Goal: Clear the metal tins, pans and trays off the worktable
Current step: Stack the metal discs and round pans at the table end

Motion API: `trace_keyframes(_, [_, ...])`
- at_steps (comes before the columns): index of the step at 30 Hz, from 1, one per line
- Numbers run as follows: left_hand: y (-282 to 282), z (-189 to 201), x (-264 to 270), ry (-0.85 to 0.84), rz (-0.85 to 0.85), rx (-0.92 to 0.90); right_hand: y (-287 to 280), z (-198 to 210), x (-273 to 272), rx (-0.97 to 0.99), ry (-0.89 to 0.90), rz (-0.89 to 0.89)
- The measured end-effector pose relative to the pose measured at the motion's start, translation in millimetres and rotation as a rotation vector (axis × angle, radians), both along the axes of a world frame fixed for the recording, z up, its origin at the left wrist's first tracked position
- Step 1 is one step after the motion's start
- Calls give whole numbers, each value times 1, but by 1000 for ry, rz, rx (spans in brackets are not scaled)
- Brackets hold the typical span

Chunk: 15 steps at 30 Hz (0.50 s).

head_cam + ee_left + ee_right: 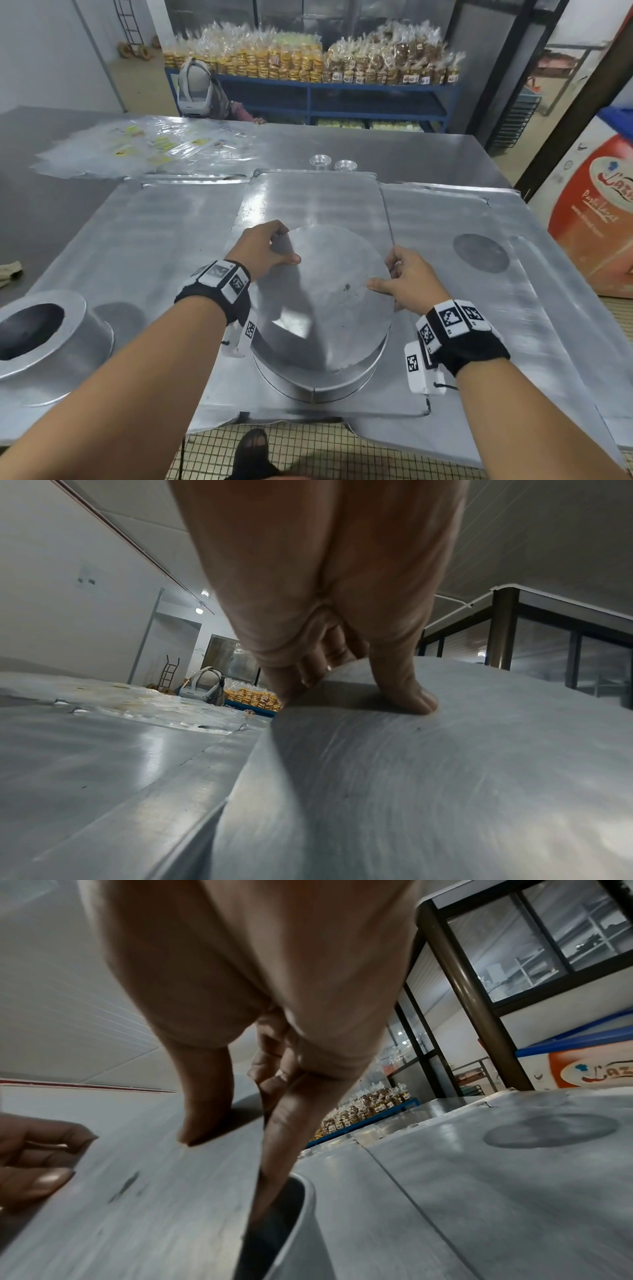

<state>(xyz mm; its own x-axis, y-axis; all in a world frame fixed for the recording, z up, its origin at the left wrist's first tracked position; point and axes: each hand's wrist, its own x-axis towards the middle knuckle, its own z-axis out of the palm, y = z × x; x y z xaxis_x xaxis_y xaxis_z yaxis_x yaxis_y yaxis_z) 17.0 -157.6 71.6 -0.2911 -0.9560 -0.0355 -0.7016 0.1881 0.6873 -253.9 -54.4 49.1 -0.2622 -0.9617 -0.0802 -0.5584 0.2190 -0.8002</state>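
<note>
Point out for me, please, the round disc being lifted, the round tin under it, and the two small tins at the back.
round disc (329,274), head view: bare middle of its top face.
round tin (329,387), head view: its near side wall.
two small tins (321,161), head view: rim of the left one.

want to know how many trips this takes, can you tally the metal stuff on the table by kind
flat trays: 3
round pans: 2
loose round disc: 1
small tin stacks: 2
total: 8
</note>
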Motion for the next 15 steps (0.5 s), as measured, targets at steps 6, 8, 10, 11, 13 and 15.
trace_keyframes(6, [1, -5, 2, 52, -32, 14, 5, -4, 0, -7, -93, 38])
trace_keyframes(8, [0, -6, 3, 55, -49, 12, 10, -8, 0, -19, -137, 25])
trace_keyframes(10, [2, -7, 3, 54, -66, -2, 14, -13, 1, -26, -156, 20])
trace_keyframes(11, [3, -8, 2, 58, -70, -5, 16, -16, 0, -26, -156, 17])
trace_keyframes(13, [4, -8, 3, 77, -79, 0, 16, -18, -1, -17, -158, 20])
trace_keyframes(15, [3, -6, 2, 62, -101, 6, 15, -16, -4, 4, -150, 31])
